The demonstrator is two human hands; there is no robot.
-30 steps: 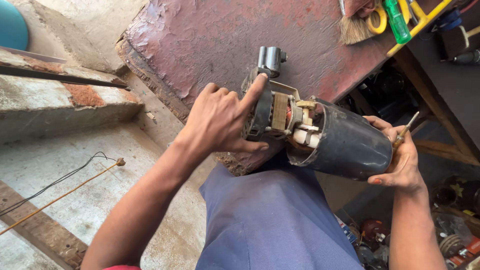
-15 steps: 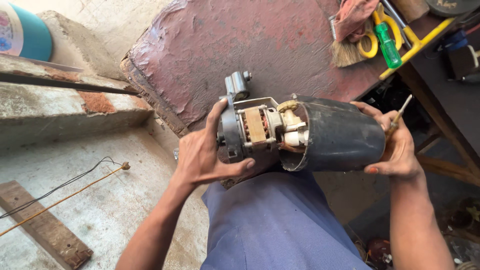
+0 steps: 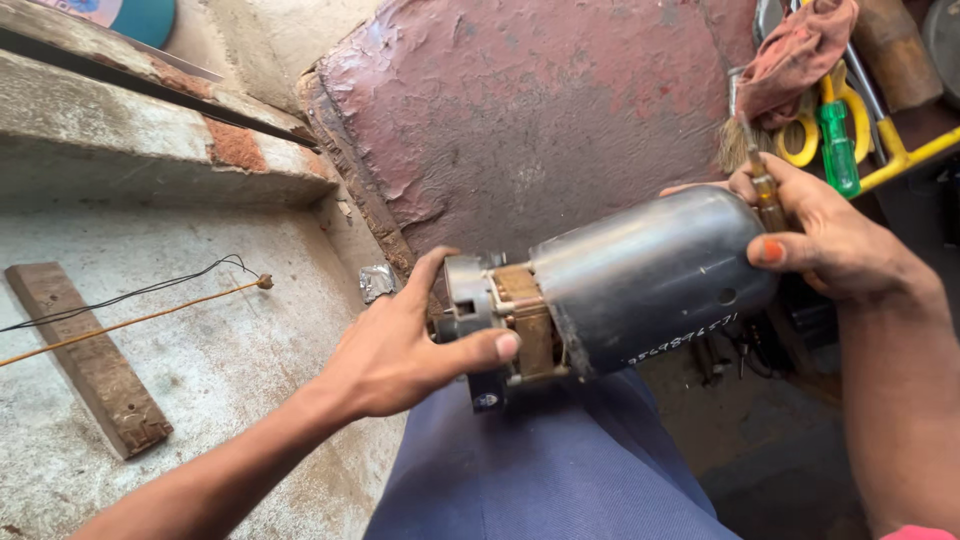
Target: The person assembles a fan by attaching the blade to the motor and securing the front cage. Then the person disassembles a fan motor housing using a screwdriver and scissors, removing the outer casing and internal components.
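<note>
A dark grey cylindrical motor housing (image 3: 650, 280) lies sideways over my lap, with a metal end piece and copper-coloured core (image 3: 500, 315) sticking out of its left end. My left hand (image 3: 400, 345) grips that end piece, thumb laid across the core. My right hand (image 3: 820, 230) holds the housing's right end and also pinches a thin screwdriver (image 3: 765, 190) with an amber handle against it.
A worn red slab (image 3: 520, 110) lies behind the motor. At top right are a green-handled screwdriver (image 3: 838, 150), yellow scissors, a brush and a rag (image 3: 795, 55). A wooden plank (image 3: 90, 355) and wires (image 3: 130, 300) lie on the concrete floor at left.
The motor has been rotated and lowered; the end piece's terminal block now points down instead of up. My left hand has shifted its grip on the end piece.
</note>
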